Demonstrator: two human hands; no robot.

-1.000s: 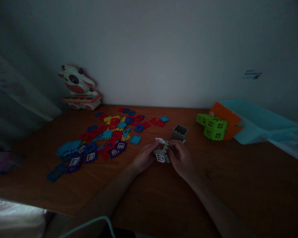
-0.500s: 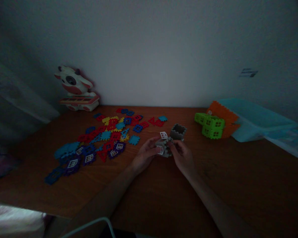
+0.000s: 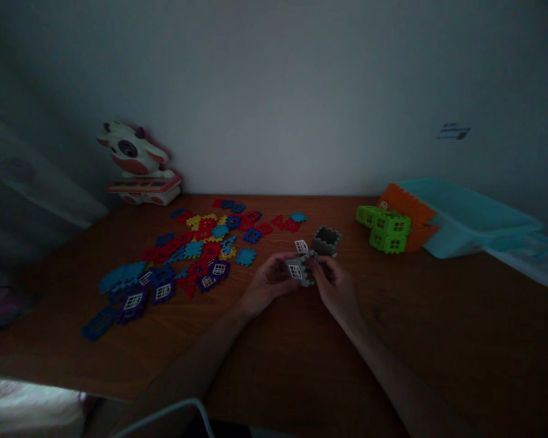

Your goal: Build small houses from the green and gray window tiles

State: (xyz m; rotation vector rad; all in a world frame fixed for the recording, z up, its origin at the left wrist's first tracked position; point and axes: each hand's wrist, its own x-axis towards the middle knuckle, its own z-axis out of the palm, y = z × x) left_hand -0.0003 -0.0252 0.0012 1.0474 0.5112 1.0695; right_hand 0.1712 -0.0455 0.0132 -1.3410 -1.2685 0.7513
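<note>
Between my two hands is a grey block structure [image 3: 305, 277] of notched building pieces, with white window frames [image 3: 295, 271] on it. My left hand [image 3: 270, 281] grips its left side, thumb along the lower front and fingers behind. My right hand [image 3: 335, 283] pinches the right edge with thumb and fingers; the fingertips are partly hidden. Just behind my right hand, a hollow grey cube [image 3: 326, 241] with an open top stands on the table.
Loose red, blue, yellow and purple building pieces [image 3: 194, 249] spread over the wooden table [image 3: 274, 365] at left. A toy cow keyboard [image 3: 141, 170] stands at the back left. To the right are a green block structure [image 3: 388, 230], orange panels [image 3: 406, 207] and a turquoise bin [image 3: 475, 210].
My left thumb has slid down off the white window, which now shows more fully. Both hands still hold the grey structure in nearly the same place. The view has shifted slightly.
</note>
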